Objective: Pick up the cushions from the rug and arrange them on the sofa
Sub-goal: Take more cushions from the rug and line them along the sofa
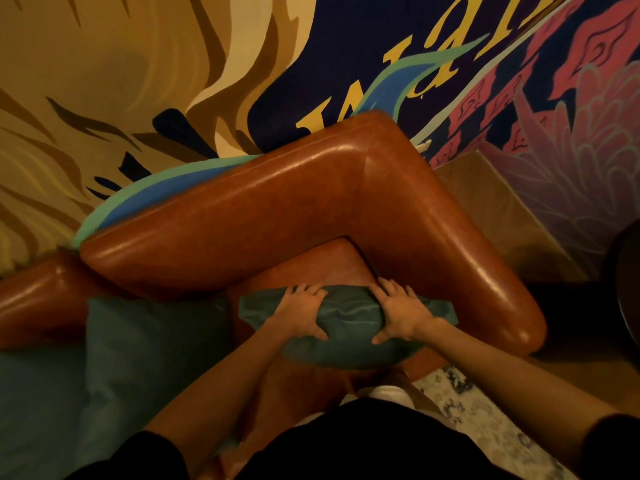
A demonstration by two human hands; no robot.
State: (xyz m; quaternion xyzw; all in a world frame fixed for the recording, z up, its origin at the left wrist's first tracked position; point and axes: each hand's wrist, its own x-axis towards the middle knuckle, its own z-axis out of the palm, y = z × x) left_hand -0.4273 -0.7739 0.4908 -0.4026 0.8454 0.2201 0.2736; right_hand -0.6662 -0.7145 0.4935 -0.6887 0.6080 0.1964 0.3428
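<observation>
The teal cushion (pixel 349 327) is gripped by the left hand (pixel 301 315) and right hand (pixel 401 315), long axis crosswise, above the sofa (pixel 277 209) corner seat

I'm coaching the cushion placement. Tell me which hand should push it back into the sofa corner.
Right, probably. The right hand grips the cushion on the side nearest the sofa corner and armrest; the left hand sits farther out, beside the other cushion.
</observation>
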